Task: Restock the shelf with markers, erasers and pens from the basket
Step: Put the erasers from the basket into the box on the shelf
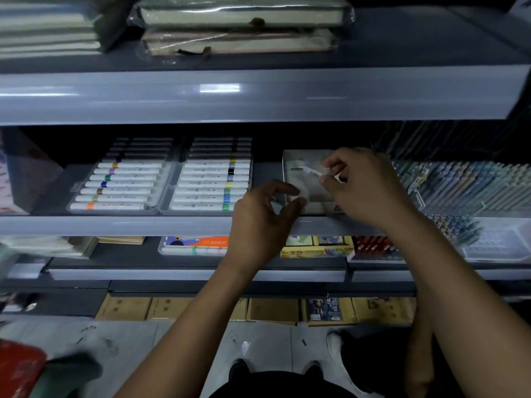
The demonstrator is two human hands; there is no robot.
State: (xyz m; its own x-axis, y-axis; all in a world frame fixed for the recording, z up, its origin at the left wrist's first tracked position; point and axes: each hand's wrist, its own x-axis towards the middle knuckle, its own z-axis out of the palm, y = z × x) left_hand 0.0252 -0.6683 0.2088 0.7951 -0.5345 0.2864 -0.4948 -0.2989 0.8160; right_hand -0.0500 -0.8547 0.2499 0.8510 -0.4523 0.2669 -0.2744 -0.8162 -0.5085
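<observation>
A small open box (pixel 298 160) of erasers stands on the middle shelf (pixel 115 225), right of two clear marker cases (pixel 120 182). My right hand (pixel 365 188) pinches a white wrapped eraser (pixel 314 171) with a barcode label over the box. My left hand (pixel 264 216) grips the box's front left corner between thumb and fingers. Rows of pens (pixel 465 185) fill the shelf to the right. A red basket (pixel 17 369) shows blurred at the bottom left.
Wrapped notebooks (pixel 238 27) lie on the upper shelf. The lower shelf holds a marker set (pixel 195 245), colourful boxes (pixel 316 248) and red pens (pixel 373 247). Cardboard boxes (pixel 172 308) sit at floor level. My shoes (pixel 336 349) stand on grey tiles.
</observation>
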